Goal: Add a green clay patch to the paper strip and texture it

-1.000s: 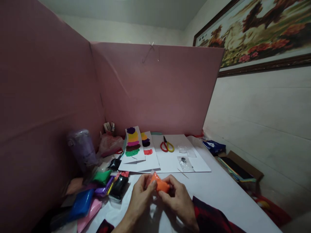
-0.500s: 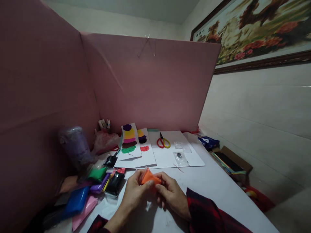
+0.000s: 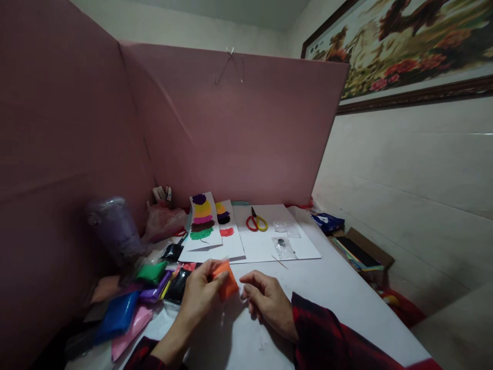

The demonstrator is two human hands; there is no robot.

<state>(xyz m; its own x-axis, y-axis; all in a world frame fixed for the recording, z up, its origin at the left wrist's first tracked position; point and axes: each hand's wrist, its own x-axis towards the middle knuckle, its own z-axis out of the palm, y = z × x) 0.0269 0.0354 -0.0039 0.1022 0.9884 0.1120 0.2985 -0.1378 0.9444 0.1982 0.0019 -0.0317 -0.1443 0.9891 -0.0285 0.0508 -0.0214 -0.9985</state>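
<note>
My left hand (image 3: 202, 288) is closed on an orange clay packet (image 3: 228, 281), pinched between thumb and fingers above the white tabletop. The packet is a soft orange block in clear plastic, and part of it is hidden by my fingers. Just to its right, apart from it, is my right hand (image 3: 267, 299). Its fingers are loosely curled, thumb and forefinger slightly parted, with no held thing that I can make out. Close to my left wrist lie more packets: black (image 3: 177, 288), purple (image 3: 156, 290), green (image 3: 151, 273), blue (image 3: 117, 317) and pink (image 3: 133, 331).
White sheets with painted colour bands (image 3: 203, 221) lie at the back. Scissors (image 3: 256, 221) with red and yellow handles and small clear bags (image 3: 284, 247) rest on white board. A thin stick (image 3: 280, 261) is nearby. Pink panels (image 3: 231, 128) stand behind and left; a purple container (image 3: 115, 228) stands left.
My right hand has come off the orange packet and moved slightly right. My left hand has shifted left with the packet, which is now more upright.
</note>
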